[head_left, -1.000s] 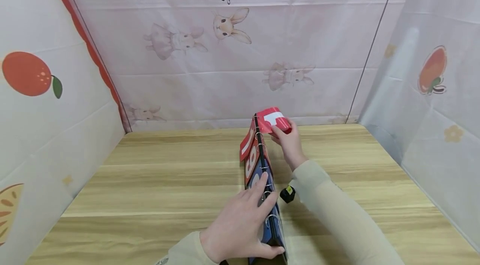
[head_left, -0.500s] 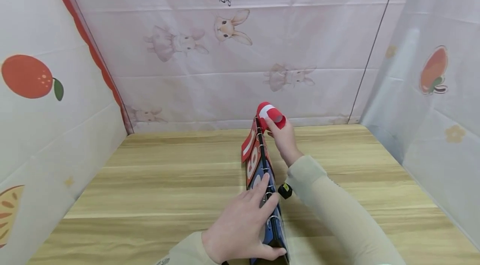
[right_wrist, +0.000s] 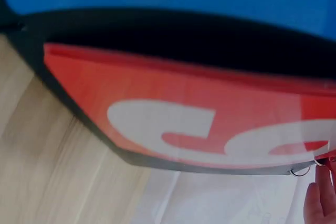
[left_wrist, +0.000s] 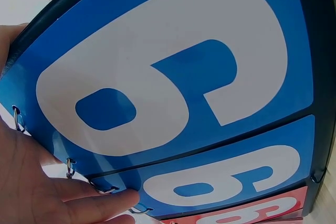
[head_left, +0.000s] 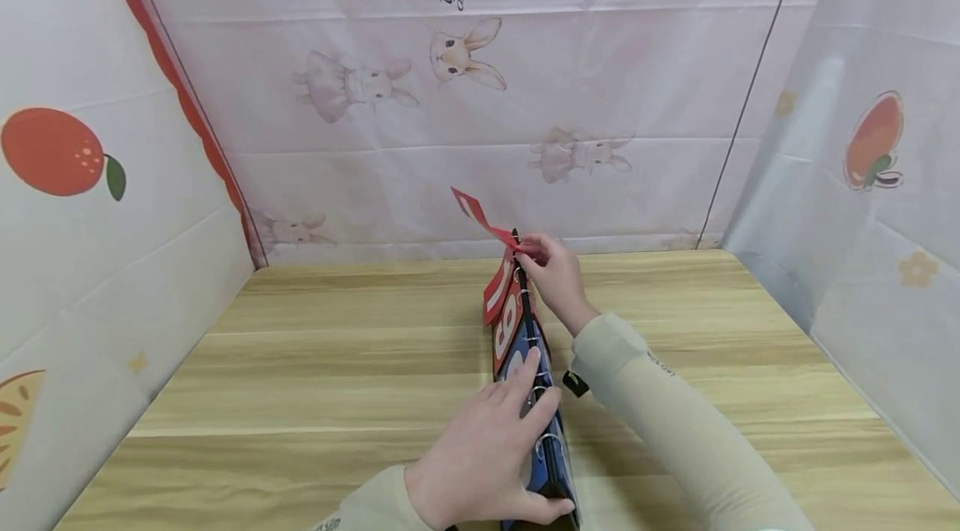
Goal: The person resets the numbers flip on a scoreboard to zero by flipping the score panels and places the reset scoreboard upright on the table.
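A flip scoreboard (head_left: 527, 329) stands lengthwise like a tent, with blue and red number cards hung on rings along its top edge. My left hand (head_left: 480, 448) rests over its near end, fingers spread along the ringed edge and thumb at the end. In the left wrist view, a blue number card (left_wrist: 220, 19) shows a white 6 beside those fingers. At the far end, my right hand (head_left: 558, 277) pinches a red number card (head_left: 480, 212) near its rings; the card's free end sticks up to the left. Only some right fingers (right_wrist: 315, 203) show in the right wrist view.
A small black object (head_left: 575, 383) with a yellow mark lies right of the scoreboard, partly behind the right sleeve (head_left: 626, 373). The wooden table (head_left: 337, 389) is enclosed by printed cloth walls (head_left: 375, 197) at the back and sides.
My right hand has carried the red card from the scoreboard's right side up over the top edge, so it now leans left. The left hand has stayed in place.
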`<state>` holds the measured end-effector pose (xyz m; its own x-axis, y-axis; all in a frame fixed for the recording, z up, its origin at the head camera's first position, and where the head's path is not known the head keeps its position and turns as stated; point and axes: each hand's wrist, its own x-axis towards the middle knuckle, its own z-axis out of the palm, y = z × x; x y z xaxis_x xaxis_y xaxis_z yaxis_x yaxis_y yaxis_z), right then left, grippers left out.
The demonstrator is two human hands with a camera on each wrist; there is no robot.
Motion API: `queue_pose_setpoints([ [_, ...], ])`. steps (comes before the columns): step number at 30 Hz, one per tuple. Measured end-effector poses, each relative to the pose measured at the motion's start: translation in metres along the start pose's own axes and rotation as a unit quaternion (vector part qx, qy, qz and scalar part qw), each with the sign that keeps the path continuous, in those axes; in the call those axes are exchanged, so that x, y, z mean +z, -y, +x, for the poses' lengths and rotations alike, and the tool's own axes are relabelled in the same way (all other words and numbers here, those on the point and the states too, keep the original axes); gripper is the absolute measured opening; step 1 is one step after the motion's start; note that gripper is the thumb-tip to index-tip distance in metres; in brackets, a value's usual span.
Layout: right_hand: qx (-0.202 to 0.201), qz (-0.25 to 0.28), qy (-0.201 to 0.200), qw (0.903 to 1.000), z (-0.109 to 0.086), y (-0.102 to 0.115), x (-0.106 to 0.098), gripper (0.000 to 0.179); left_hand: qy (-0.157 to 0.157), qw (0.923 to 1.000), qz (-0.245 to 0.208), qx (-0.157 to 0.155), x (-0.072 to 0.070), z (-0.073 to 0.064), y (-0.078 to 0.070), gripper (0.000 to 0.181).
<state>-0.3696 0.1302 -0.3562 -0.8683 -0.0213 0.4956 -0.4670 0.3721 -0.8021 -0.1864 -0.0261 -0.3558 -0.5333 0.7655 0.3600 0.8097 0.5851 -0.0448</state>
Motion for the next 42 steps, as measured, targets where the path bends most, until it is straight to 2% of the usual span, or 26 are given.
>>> queue_pose_setpoints([
  [3,-0.036,-0.04,0.008,0.9985,-0.001,0.001,0.0,0.016,-0.002,1.0,0.002,0.0,0.0,0.0,0.0,0.091],
  [11,-0.041,-0.05,0.048,0.9967,0.001,0.004,-0.003,0.016,-0.009,0.9999,0.008,0.001,-0.002,-0.002,-0.002,0.091],
  [14,-0.02,-0.017,0.036,0.999,0.002,0.006,-0.004,0.018,-0.009,0.9999,0.007,0.001,-0.002,-0.002,-0.002,0.091],
  [19,0.048,0.056,-0.022,0.9971,0.001,0.005,-0.003,0.02,0.008,1.0,-0.005,-0.001,-0.003,-0.002,-0.002,0.091],
  [22,0.066,0.05,-0.03,0.9961,0.001,0.007,-0.004,0.021,0.017,0.9998,-0.01,0.0,-0.004,-0.002,-0.002,0.09],
  [28,0.058,-0.003,0.012,0.9983,0.005,0.016,-0.004,0.022,0.016,0.9998,-0.005,-0.007,-0.005,-0.002,-0.003,0.091],
  [33,0.01,-0.058,0.077,0.9953,0.005,0.016,-0.002,0.019,0.002,0.9999,0.011,-0.002,-0.004,-0.001,-0.002,0.091],
  [35,-0.012,-0.101,0.11,0.9887,0.005,0.016,-0.002,0.022,-0.002,0.9999,0.014,0.0,-0.004,-0.001,-0.002,0.091],
  [37,-0.03,-0.157,0.136,0.9777,0.005,0.016,-0.002,0.024,-0.006,0.9999,0.015,0.003,-0.003,-0.001,-0.002,0.09],
  [39,-0.055,-0.227,0.157,0.9596,0.007,0.017,-0.003,0.026,-0.012,0.9998,0.017,0.006,-0.003,-0.001,-0.001,0.09],
  [42,-0.091,-0.325,0.189,0.9222,0.01,0.021,-0.004,0.029,-0.016,0.9997,0.017,0.008,-0.002,-0.001,-0.001,0.09],
])
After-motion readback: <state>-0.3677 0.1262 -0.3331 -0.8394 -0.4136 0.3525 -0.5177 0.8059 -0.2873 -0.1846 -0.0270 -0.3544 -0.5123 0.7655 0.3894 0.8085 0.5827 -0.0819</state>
